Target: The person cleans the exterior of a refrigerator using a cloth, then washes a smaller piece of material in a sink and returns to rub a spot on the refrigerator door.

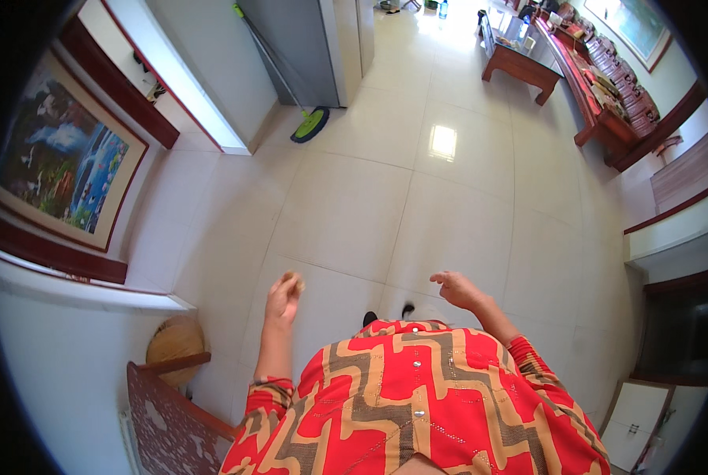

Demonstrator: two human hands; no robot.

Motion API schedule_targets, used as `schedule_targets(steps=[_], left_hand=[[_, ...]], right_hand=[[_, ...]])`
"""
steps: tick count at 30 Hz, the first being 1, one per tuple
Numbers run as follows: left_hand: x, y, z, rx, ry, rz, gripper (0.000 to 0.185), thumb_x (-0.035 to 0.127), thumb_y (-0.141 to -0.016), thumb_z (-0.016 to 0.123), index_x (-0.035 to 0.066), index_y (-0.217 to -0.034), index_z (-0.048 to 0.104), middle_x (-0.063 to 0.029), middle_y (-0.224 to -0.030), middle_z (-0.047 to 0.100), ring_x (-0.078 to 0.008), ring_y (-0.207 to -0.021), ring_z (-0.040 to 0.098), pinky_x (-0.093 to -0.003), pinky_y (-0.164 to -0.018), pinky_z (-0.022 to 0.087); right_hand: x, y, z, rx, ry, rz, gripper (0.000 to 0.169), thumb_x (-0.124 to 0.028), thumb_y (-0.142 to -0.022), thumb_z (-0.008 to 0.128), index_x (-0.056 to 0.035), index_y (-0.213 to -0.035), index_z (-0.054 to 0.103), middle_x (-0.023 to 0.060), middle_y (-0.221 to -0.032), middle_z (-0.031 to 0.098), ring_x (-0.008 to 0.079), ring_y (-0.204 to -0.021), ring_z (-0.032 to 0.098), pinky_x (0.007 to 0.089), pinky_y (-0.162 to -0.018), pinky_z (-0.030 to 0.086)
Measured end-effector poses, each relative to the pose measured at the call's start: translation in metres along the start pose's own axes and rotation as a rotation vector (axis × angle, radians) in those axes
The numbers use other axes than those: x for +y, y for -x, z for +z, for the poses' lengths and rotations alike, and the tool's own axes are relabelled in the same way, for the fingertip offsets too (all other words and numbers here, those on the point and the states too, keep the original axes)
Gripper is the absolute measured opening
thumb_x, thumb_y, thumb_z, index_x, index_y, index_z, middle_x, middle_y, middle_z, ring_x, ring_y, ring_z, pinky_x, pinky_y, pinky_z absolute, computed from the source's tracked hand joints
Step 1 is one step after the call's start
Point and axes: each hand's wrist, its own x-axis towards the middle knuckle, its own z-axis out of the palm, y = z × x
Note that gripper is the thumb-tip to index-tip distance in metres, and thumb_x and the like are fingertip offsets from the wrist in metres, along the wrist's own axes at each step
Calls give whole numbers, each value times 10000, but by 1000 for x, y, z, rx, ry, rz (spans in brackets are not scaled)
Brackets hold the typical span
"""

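Observation:
My left hand (284,295) is held out over the tiled floor (354,208), its fingers closed on a small tan item (298,281) that is too small and blurred to name. To the other side, my right hand (456,288) is raised in front of the patterned red shirt (416,380), touching no object that I can see. Its fingers are bent, and whether anything lies within them cannot be made out. Below the hands, the dark tips of two shoes (370,319) show past the shirt's hem.
A green mop (311,123) leans by a grey cabinet-like unit (306,53). At the upper right stand a wooden coffee table (523,65) and a long wooden bench (612,127). A round tan object (176,347) and a wooden chair (176,415) are at the lower left.

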Motion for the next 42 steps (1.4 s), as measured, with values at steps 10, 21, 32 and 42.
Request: schedule_targets(steps=[10,21,32,42], left_hand=[[31,-147,335,-426,-436,-86,270,80,-886,634,86,-1152,585,12,-1012,631,-80,-898,600,-230,-787,449],[70,-283,472,-436,-577,-42,266,125,-888,638,69,-1137,566,-34,-1051,644,-110,-932,611,-274,-805,489],[141,-449,551,-521,-710,56,234,144,-848,708,73,-964,518,-18,-893,610,-86,-804,563,-234,-701,443],[207,-596,619,-684,-575,-230,382,235,-853,715,71,-1161,561,-43,-1060,606,-124,-940,582,-269,-780,466]], right_hand=[[-34,-162,-149,312,-839,-77,367,-59,-902,564,-51,-1268,544,46,-1010,613,132,-913,615,271,-757,502],[-51,-358,-290,200,-1235,-199,321,-123,-883,635,-30,-1186,581,62,-1007,651,134,-912,615,283,-752,502],[-67,-532,-379,164,-1125,-72,196,-94,-843,637,-38,-1029,612,37,-887,641,128,-834,619,277,-710,493],[-84,-662,-451,388,-1212,35,79,-75,-798,592,-19,-853,589,63,-816,642,136,-782,624,286,-697,503]])
